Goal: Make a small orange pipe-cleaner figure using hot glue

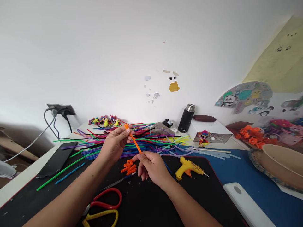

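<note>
Orange pipe cleaner [133, 140] is slanting in the air above the counter [151, 205] — left hand [115, 143] is pinching its upper end, right hand [151, 167] is pinching its lower end (fingers closed on it). Cut orange pieces [129, 167] are lying just below; yellow glue gun [188, 167] and scissors [104, 206] are lying nearby.

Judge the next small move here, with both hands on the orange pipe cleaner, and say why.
Probably bend or fold it: the left hand pinches the top end of the orange pipe cleaner, the right hand its lower end, so it is held straight, and small folded orange pieces already lie on the black mat below.
</note>
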`<control>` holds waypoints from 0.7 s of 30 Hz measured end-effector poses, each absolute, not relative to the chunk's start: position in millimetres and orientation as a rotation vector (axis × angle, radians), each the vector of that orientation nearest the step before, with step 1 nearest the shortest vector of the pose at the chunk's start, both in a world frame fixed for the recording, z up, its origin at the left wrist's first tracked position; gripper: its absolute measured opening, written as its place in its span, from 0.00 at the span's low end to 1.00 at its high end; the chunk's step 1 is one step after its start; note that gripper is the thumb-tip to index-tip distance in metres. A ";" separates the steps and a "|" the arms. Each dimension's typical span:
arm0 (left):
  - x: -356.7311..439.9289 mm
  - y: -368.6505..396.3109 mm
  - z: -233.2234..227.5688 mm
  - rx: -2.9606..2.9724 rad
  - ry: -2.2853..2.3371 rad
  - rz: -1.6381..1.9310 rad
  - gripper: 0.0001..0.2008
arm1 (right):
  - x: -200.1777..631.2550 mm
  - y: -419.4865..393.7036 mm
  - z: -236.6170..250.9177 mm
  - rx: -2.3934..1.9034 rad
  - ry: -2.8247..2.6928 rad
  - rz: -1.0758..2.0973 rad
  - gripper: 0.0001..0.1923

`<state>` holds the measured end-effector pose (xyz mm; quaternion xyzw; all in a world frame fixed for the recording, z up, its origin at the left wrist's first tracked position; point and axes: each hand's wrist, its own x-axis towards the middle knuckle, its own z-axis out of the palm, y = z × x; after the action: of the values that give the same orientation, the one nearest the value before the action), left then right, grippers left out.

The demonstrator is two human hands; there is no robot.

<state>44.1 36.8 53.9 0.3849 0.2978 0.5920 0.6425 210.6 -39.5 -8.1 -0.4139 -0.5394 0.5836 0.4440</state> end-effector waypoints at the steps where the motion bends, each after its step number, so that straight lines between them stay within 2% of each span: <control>1: 43.0 37.9 53.5 0.862 0.672 1.338 0.23 | 211.0 -39.6 -7.3 -1.018 -1.341 1.455 0.37; 11: 29.7 48.5 55.4 0.854 0.676 1.299 0.17 | 215.8 -40.0 2.4 -0.912 -1.206 1.555 0.37; 17: 34.3 44.6 52.5 0.855 0.691 1.297 0.20 | 215.3 -42.1 6.3 -0.829 -1.105 1.536 0.34; 21: 33.2 39.3 57.4 1.035 0.681 1.142 0.23 | 213.7 -43.4 9.0 -0.833 -1.118 1.543 0.35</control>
<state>33.2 39.3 57.4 0.4582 0.3017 0.5057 0.6658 213.7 -43.4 9.0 -0.3454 -0.4635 0.6397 0.5065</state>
